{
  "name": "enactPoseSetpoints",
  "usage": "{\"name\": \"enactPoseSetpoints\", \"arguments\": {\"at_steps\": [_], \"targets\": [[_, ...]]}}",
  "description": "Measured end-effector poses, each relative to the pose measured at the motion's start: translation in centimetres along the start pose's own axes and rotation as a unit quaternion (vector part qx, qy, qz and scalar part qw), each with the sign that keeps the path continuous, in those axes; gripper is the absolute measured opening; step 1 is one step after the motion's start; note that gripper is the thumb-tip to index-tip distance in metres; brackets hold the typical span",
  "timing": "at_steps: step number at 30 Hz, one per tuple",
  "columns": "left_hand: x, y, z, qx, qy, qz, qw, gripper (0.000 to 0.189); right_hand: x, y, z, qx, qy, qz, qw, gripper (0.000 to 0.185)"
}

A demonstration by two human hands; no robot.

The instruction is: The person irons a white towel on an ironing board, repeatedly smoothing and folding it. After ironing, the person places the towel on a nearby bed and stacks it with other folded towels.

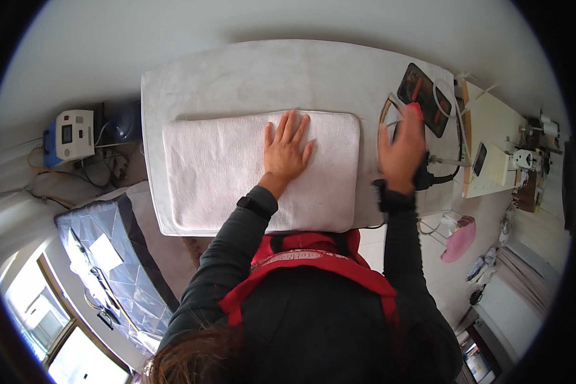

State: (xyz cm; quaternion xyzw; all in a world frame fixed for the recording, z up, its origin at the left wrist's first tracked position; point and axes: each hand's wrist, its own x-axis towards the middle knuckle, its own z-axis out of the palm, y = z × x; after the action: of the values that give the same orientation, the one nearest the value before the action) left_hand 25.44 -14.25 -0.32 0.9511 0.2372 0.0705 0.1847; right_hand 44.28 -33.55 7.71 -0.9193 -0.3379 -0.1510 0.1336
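A folded, pale pinkish-white cloth pad (211,173) lies on the cloth-covered table. My left hand (285,153) rests flat on it near the far edge, fingers spread. To the right of the pad, my right hand (404,149) is blurred over what looks like a steam iron (421,176), with black and red parts and a hose and cable running right. The hand hides much of the iron, and its grip cannot be made out. A curved metal edge (381,122) shows left of that hand.
A dark rest plate with red strips (415,81) lies beyond the right hand. The padded table (230,72) meets the wall. At right are a phone (480,158) and a sewing machine (527,158); at left, a blue-and-white device (72,137) with cables.
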Motion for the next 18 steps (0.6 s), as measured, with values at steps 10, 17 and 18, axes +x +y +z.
{"name": "enactPoseSetpoints", "arguments": {"at_steps": [10,17,18], "targets": [[0.2,-0.1,-0.2,-0.017,0.001,0.004,1.0,0.066,5.3,3.0,-2.8,0.191,-0.156,0.08,0.966,0.055],[-0.2,-0.7,-0.1,-0.057,0.021,0.01,0.998,0.064,7.6,-4.5,-3.7,0.12,-0.295,-0.144,0.937,0.047],[-0.3,-0.8,-0.1,-0.066,0.027,0.009,0.997,0.064,7.6,-5.1,-3.5,0.117,-0.301,-0.137,0.936,0.047]]}}
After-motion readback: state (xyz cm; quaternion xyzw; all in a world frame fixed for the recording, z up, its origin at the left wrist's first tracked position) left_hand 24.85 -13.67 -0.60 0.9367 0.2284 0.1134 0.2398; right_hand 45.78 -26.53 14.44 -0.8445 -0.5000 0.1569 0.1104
